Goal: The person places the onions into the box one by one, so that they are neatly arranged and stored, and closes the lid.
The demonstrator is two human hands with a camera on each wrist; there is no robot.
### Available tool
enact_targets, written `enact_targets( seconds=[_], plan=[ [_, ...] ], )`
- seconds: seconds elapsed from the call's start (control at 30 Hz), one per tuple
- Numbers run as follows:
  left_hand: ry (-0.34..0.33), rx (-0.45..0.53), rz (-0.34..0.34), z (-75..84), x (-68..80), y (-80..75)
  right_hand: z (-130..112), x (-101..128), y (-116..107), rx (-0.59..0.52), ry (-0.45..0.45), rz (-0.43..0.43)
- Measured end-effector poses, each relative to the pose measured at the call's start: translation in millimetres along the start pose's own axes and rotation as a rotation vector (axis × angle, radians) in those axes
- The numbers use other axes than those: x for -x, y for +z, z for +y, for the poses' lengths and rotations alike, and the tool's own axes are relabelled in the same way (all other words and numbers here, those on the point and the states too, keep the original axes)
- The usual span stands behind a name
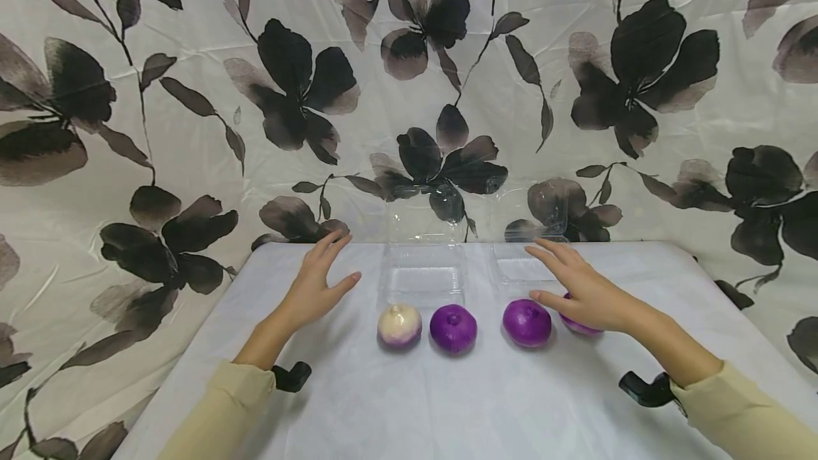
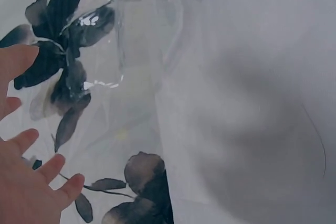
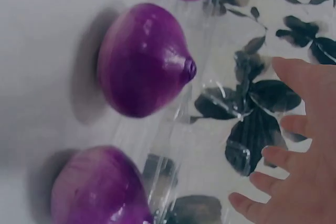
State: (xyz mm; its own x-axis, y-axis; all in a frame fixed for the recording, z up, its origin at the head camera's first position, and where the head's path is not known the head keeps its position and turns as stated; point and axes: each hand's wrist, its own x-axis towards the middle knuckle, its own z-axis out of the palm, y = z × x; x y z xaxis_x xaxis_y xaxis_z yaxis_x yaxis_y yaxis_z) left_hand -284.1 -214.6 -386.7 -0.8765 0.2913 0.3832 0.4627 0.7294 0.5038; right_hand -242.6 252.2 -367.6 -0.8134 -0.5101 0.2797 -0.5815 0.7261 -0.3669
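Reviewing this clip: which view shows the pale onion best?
The head view: the pale onion appears whole there, with nothing in front of it. The left wrist view catches only part, cut off by the top edge; the right wrist view doesn't show it.

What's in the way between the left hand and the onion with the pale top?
Nothing visible. The left hand has an open gap to the pale-topped onion. The clear box sits behind that onion, not between them.
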Motion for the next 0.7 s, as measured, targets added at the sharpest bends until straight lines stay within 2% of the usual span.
enact_targets(
  seconds=[0.27, 0.5, 0.7],
  plan=[
    [0.020, 0.094, 0.030, -0.3, -1.5, 6.7, -15, -8, 9, -0.068, 0.021, -0.007],
    [-0.071, 0.147, 0.011, -0.8, -0.8, 12.3, -22, -15, 21, -0.095, -0.003, -0.010],
    [-0.106, 0.166, 0.011, 1.6, -1.7, 13.6, -28, -19, 28, -0.128, -0.009, -0.027]
  ],
)
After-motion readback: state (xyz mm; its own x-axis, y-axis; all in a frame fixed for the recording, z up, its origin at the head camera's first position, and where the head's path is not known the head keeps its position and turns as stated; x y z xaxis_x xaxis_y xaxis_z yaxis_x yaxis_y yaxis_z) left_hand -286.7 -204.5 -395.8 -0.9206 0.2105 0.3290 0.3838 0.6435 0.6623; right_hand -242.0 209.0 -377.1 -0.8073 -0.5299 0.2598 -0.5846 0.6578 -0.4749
